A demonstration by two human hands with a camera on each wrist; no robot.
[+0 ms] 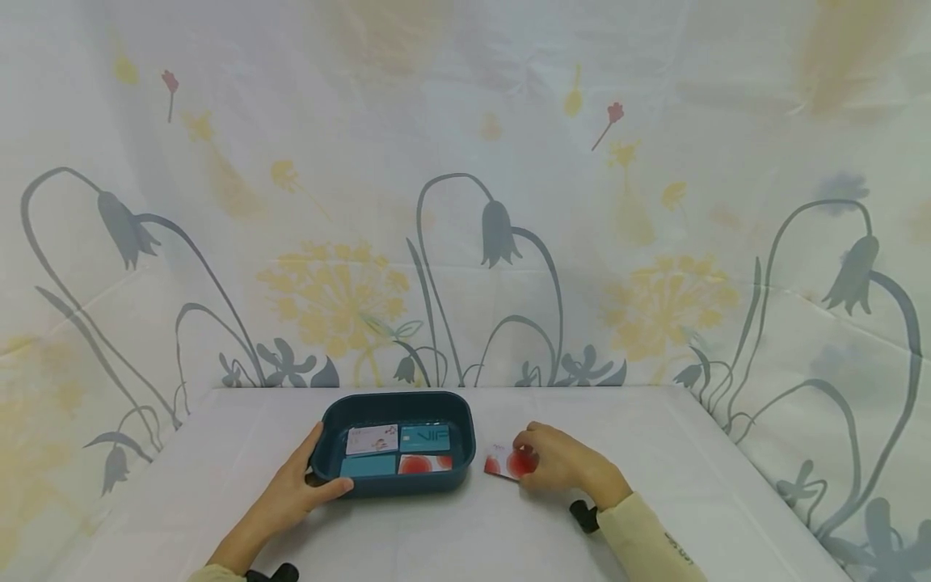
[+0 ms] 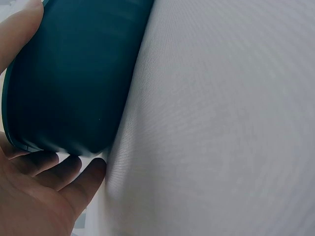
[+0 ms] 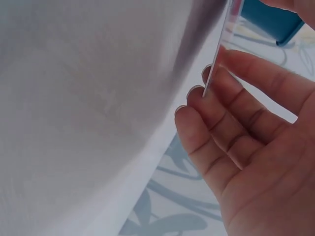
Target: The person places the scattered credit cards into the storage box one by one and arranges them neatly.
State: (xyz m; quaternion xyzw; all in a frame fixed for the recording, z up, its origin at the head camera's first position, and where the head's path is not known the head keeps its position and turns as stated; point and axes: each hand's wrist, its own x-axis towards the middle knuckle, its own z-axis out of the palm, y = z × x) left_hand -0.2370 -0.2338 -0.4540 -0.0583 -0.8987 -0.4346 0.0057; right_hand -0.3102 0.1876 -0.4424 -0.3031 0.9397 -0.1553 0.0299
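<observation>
A dark teal rectangular tray (image 1: 396, 487) stands on the table, several cards lying flat inside. My left hand (image 1: 289, 491) grips its left end, thumb at the front rim and fingers against the side wall (image 2: 74, 93). In the tray are a white card with a small picture (image 1: 372, 440), a teal VIP card (image 1: 425, 437), a plain teal card (image 1: 368, 466) and a red-patterned card (image 1: 425, 464). To the right of the tray, my right hand (image 1: 558, 461) holds another red-and-white card (image 1: 498, 461) by its right part. The right wrist view shows that card (image 3: 217, 59) edge-on at the fingertips.
The table (image 1: 451, 537) has a white cloth, and its back edge meets a hanging curtain (image 1: 465, 121) printed with grey and yellow flowers. Black straps with small devices sit at both wrists, beside cream sleeves (image 1: 647, 537).
</observation>
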